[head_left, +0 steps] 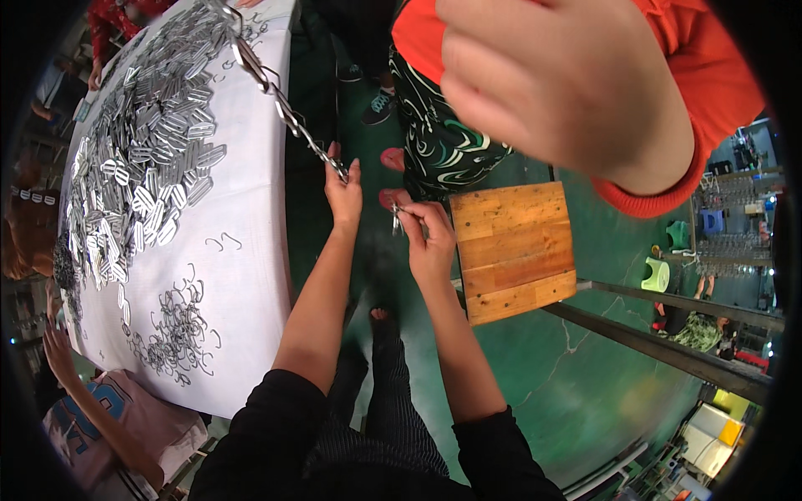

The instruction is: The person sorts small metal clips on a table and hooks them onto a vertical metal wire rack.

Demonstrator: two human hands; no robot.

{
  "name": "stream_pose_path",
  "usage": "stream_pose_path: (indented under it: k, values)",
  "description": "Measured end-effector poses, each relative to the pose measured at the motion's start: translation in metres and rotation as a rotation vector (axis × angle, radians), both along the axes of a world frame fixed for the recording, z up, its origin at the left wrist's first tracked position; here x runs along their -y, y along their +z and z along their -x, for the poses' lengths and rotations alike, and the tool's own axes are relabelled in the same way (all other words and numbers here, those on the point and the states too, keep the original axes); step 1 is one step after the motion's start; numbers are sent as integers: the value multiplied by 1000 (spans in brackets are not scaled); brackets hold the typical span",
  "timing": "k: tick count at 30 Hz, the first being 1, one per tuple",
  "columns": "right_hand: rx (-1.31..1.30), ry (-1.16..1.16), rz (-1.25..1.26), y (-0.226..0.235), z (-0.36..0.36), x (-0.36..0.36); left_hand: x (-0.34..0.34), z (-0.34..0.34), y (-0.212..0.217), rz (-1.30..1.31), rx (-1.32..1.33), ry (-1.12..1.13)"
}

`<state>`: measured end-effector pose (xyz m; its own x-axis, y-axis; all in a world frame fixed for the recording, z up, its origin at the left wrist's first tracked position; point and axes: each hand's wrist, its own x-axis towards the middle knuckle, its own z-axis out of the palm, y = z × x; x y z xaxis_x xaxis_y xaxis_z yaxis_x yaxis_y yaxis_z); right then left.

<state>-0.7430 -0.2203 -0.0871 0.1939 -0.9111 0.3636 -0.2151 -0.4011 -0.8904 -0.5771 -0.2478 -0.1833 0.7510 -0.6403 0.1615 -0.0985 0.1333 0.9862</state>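
Note:
A silver metal chain (288, 115) runs down from the upper left. My left hand (343, 197) is closed on its lower end, thumb and fingers pinching the links. Lower and to the right, my right hand (430, 230) pinches a small cluster of thin metal pieces (396, 219), perhaps wire hooks; their exact kind is too small to tell. The two hands are apart, held over the floor beside the table. On the white-covered table (261, 196) to my left lie a heap of flat, slotted silver metal pieces (138, 159) and a smaller pile of bent wire hooks (177, 330).
A square wooden seat (514, 250) stands just right of my right hand. Another person's blurred hand (555, 79), in an orange-red sleeve, reaches in close at the upper right. More people sit along the table's far left. Metal bars (660, 342) cross the lower right.

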Motion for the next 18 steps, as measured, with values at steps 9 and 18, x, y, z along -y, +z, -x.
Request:
stream_pose_path:
  k: [9,18]
  values:
    - [87,24,-93,-39,-43,22,-25,6,19,25,-152,-179]
    - [90,63,-77,-51,-79,29,-33,2,31,50,-109,-151]
